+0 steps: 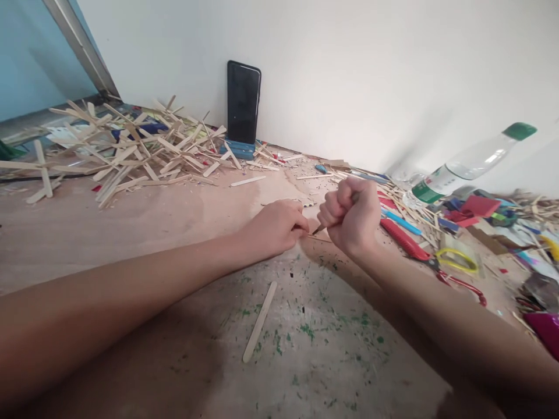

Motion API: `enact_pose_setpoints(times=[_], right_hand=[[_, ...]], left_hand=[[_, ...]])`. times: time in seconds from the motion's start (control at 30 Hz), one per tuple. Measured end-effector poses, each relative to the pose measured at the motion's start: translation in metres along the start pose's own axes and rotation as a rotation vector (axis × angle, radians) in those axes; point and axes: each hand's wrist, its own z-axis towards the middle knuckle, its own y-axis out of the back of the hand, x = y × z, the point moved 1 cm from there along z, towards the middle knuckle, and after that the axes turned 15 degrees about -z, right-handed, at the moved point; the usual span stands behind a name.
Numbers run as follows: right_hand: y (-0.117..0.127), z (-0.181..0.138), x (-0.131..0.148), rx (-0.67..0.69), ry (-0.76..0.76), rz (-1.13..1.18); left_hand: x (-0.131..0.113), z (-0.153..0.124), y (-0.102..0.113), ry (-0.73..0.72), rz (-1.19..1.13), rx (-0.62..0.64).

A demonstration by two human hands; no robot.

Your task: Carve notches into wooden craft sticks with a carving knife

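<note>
My right hand (351, 218) is closed in a fist round a thin tool whose dark tip (318, 228) pokes out toward the left and points down at the table. My left hand (276, 227) rests on the table with its fingers curled, pinching a thin wooden stick (317, 237) that lies flat just under the tool tip. The two hands are almost touching. A loose popsicle stick (261, 320) lies on the green-flecked board in front of me.
A big heap of popsicle sticks (131, 151) fills the far left. A black phone (243, 105) stands in a blue holder against the wall. To the right lie red-handled pliers (419, 250), a yellow ring (456, 260), a tipped plastic bottle (467, 166) and coloured scraps.
</note>
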Motion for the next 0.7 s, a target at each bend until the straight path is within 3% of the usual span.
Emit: enact_pose_setpoints(times=[0.47, 0.7], right_hand=[[0.014, 0.011, -0.005, 0.155, 0.012, 0.051], [0.009, 0.015, 0.013, 0.150, 0.035, 0.037]], left_hand=[[-0.006, 0.000, 0.003, 0.016, 0.025, 0.028], [-0.004, -0.002, 0.004, 0.013, -0.011, 0.011]])
